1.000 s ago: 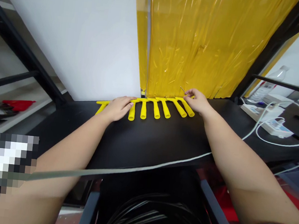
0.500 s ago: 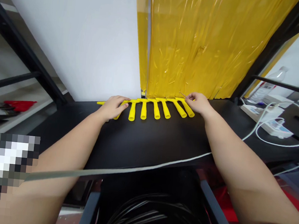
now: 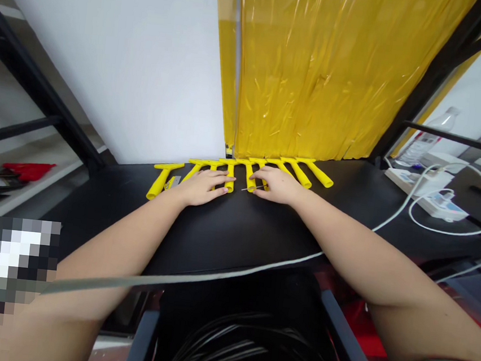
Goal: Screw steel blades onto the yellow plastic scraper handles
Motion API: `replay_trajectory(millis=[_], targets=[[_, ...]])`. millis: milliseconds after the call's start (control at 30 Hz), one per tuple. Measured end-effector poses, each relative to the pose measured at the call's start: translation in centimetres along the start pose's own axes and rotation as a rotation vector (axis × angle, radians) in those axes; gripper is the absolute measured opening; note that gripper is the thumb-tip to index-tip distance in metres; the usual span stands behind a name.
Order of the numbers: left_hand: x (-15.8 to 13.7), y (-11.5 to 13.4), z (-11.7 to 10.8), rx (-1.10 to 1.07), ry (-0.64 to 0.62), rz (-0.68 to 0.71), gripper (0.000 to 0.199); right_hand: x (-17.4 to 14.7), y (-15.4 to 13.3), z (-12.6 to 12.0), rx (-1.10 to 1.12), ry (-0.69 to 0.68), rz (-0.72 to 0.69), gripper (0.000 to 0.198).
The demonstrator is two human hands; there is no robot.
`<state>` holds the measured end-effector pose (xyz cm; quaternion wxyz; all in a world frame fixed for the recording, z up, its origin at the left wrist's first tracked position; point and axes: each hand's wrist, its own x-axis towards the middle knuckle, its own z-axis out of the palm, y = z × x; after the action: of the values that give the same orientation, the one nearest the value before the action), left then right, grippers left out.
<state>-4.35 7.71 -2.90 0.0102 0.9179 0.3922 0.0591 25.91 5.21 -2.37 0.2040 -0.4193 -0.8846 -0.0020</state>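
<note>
A row of yellow T-shaped pieces with hollow round handles (image 3: 158,184) lies along the back of the black table (image 3: 235,231); they look like small squeegees. My left hand (image 3: 201,187) rests over the left-middle pieces. Its fingers are stretched out and apart, the fingertips at one yellow handle (image 3: 230,186). Close by on the right, my right hand (image 3: 280,185) pinches a thin stick (image 3: 247,189), too slim to name more exactly. That hand lies over the middle pieces and covers parts of them.
A small silver and yellow item (image 3: 173,182) lies by the leftmost piece. White power strips (image 3: 442,203) and a clear bottle (image 3: 429,136) stand at the right. One white cable (image 3: 258,266) crosses the table's front edge. Yellow film (image 3: 317,86) hangs behind.
My right hand has moved left from the right end of the row to its middle, with the thin stick. My left hand has shifted right, uncovering the leftmost piece. The right-end pieces now lie farther right.
</note>
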Motion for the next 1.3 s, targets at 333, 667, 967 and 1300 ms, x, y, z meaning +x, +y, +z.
replay_trajectory(millis=[333,667,967,1300], targets=[[0.3,0.2,0.0,0.013,-0.005,-0.015,0.065,0.6,-0.3,0.5,-0.081,-0.093,0.030,0.036],[0.2,0.0,0.3,0.020,0.016,-0.022,0.063,0.6,-0.6,0.6,-0.059,-0.099,0.050,0.037],[0.1,0.1,0.3,0.024,0.019,-0.026,0.063,0.2,0.6,0.4,-0.029,-0.012,0.059,0.044],[0.0,0.0,0.4,0.036,0.019,-0.028,0.064,0.0,1.9,-0.1,-0.053,-0.034,0.121,0.030]])
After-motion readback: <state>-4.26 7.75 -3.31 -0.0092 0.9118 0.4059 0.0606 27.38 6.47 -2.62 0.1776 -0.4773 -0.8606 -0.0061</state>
